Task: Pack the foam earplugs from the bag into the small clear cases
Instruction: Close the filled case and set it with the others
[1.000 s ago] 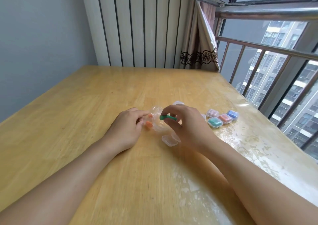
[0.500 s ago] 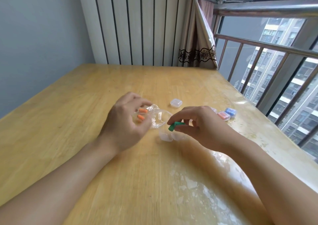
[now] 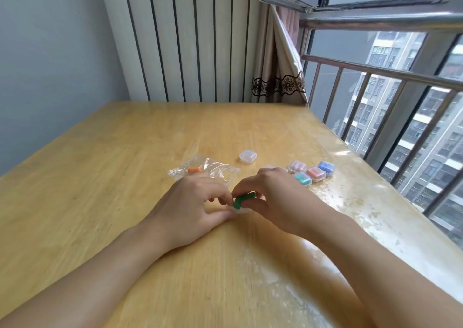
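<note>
Step in hand, by judgement: seating green earplugs (image 3: 243, 199) into open clear case (image 3: 238, 210) on table (image 3: 105, 177).
Right hand (image 3: 278, 197) pinching plugs just above case.
Left hand (image 3: 193, 207) curled, pinning case rim.
Advice: press straight down, keep foam inside rim, hold case flat.
Bag (image 3: 205, 169) behind, 1 orange earplug (image 3: 194, 170) inside.
4 filled cases (image 3: 312, 173) right; 1 closed empty case (image 3: 248, 156) behind.

My two arms, seen from above. Both forearms are bare from the lower frame edge to the wrist; no sleeve reaches into view. My left hand (image 3: 193, 202) and right hand (image 3: 278, 197) carry no glove, ring, watch or band.
</note>
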Tool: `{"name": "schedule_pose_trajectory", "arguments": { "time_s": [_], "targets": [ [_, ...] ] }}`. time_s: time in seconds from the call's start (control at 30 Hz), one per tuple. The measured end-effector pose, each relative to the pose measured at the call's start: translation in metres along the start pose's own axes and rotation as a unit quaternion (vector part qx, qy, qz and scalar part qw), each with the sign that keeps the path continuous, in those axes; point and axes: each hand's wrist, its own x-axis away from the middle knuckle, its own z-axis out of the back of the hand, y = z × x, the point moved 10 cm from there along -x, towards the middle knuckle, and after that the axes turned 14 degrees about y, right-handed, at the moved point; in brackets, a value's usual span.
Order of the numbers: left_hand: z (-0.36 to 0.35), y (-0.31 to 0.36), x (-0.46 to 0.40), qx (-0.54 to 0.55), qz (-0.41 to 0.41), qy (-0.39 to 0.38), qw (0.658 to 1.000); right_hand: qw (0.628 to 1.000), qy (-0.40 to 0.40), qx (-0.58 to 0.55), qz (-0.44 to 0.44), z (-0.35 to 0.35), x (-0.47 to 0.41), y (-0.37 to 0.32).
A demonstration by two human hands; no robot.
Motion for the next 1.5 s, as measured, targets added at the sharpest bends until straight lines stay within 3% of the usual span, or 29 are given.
{"name": "schedule_pose_trajectory", "arguments": {
  "time_s": [0.2, 0.43, 0.7, 1.1, 1.5],
  "targets": [
    [0.012, 0.004, -0.003, 0.006, 0.011, 0.049, 0.999, 0.998, 0.024, -0.049, 0.010, 0.004, -0.002, -0.004],
    [0.013, 0.011, -0.004, 0.031, -0.004, 0.051, 0.998, 0.998, 0.007, -0.066, 0.009, 0.003, -0.002, -0.001],
    [-0.002, 0.012, -0.001, 0.054, 0.007, -0.006, 0.998, 0.973, -0.030, -0.176, -0.143, -0.002, 0.003, 0.022],
    [-0.007, 0.010, 0.006, 0.145, 0.102, -0.042, 0.983, 0.984, 0.003, -0.118, -0.137, 0.017, 0.001, 0.026],
    [-0.014, 0.004, 0.010, 0.181, 0.152, -0.054, 0.970, 0.976, -0.102, -0.125, -0.145, 0.008, 0.011, 0.019]
  ]
}}
